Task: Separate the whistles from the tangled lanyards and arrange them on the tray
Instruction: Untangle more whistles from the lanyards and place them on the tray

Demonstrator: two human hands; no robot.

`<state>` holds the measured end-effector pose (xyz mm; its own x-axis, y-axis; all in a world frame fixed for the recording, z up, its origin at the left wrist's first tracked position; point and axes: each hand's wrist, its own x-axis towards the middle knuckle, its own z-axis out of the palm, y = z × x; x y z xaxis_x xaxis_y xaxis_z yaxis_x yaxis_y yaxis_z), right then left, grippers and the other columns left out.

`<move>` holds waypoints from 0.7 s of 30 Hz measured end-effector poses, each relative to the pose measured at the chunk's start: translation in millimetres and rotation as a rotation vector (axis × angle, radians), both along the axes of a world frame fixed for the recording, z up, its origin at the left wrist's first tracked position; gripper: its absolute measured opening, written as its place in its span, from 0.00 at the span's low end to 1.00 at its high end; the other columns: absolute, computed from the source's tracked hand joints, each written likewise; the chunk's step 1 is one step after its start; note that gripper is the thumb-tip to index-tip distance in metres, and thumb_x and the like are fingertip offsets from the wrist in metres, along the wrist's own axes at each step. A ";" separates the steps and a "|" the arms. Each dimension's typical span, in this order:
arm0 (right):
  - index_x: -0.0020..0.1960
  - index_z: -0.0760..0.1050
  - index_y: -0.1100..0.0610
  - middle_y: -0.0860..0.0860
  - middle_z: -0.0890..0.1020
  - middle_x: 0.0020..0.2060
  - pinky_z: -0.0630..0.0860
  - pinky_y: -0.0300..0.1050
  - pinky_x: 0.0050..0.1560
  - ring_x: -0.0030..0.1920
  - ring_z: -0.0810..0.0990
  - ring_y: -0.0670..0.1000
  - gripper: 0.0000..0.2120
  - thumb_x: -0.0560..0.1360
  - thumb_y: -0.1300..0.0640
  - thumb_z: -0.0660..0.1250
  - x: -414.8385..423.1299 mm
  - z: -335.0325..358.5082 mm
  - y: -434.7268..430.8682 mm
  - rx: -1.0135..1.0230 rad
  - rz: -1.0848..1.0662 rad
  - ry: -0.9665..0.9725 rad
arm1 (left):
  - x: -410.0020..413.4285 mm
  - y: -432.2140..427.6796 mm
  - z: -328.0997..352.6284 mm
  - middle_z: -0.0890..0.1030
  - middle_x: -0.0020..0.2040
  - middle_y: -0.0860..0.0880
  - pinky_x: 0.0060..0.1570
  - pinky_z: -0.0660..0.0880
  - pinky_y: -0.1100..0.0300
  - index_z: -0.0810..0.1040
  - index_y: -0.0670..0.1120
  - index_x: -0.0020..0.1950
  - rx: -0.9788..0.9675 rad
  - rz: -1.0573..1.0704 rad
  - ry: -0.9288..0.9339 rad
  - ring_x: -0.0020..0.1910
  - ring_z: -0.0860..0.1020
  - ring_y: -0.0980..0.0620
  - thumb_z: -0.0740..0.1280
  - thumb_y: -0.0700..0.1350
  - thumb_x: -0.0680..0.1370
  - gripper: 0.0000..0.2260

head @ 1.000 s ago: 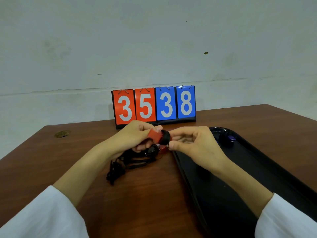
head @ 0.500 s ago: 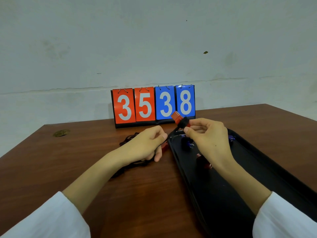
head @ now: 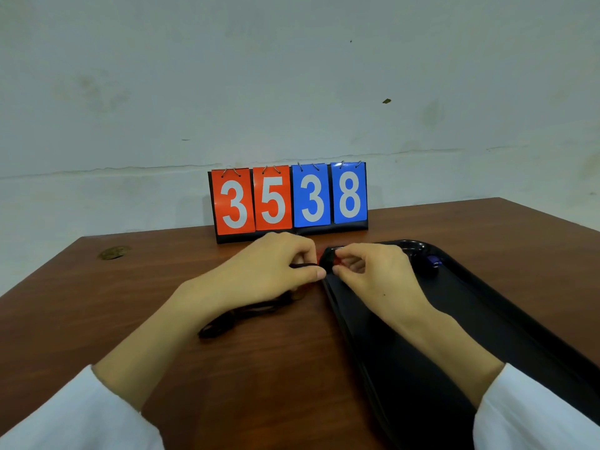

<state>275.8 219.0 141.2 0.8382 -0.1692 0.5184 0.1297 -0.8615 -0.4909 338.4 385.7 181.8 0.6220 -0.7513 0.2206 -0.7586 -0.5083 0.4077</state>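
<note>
- Head cam: my left hand (head: 272, 271) is curled, pinching the black lanyard (head: 246, 315), which trails back across the table (head: 259, 384).
- My right hand (head: 373, 280) pinches the red whistle (head: 327, 258) at the tray (head: 422, 384)'s far left corner.
- A blue whistle (head: 433, 261) is sitting in the tray.
</note>
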 end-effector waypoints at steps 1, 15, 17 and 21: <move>0.59 0.78 0.53 0.47 0.83 0.47 0.76 0.37 0.53 0.44 0.78 0.42 0.15 0.73 0.56 0.69 0.0 0.0 1.2 -0.041 0.035 0.029 | 1.4 1.3 1.5 0.81 0.37 0.52 0.42 0.76 0.62 0.78 0.50 0.43 -0.006 0.000 -0.001 0.37 0.78 0.58 0.66 0.53 0.75 0.08; 0.55 0.80 0.53 0.47 0.83 0.46 0.77 0.38 0.51 0.45 0.79 0.42 0.12 0.72 0.59 0.70 -4.1 -0.3 13.1 -0.133 0.367 0.033 | 18.7 12.0 -0.5 0.77 0.28 0.53 0.35 0.74 0.63 0.78 0.50 0.36 -0.125 -0.023 0.203 0.28 0.75 0.58 0.66 0.57 0.70 0.11; 0.55 0.80 0.53 0.46 0.83 0.47 0.76 0.34 0.51 0.46 0.78 0.40 0.12 0.72 0.59 0.70 -3.3 0.8 11.3 -0.108 0.371 0.014 | 19.4 12.9 -0.8 0.75 0.25 0.53 0.26 0.68 0.67 0.77 0.48 0.37 -0.156 -0.023 0.297 0.23 0.70 0.59 0.65 0.58 0.70 0.13; 0.54 0.80 0.53 0.44 0.83 0.47 0.74 0.31 0.52 0.47 0.79 0.39 0.12 0.71 0.60 0.70 -4.0 3.3 10.4 -0.017 0.394 -0.002 | 20.7 15.4 -2.3 0.71 0.24 0.51 0.23 0.63 0.68 0.77 0.45 0.38 -0.224 -0.023 0.442 0.21 0.64 0.57 0.65 0.58 0.70 0.16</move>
<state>271.7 229.4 144.5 0.8362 0.1744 0.5200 0.4533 -0.7534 -0.4763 359.2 401.1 179.6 0.6762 -0.7304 0.0967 -0.4982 -0.3566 0.7903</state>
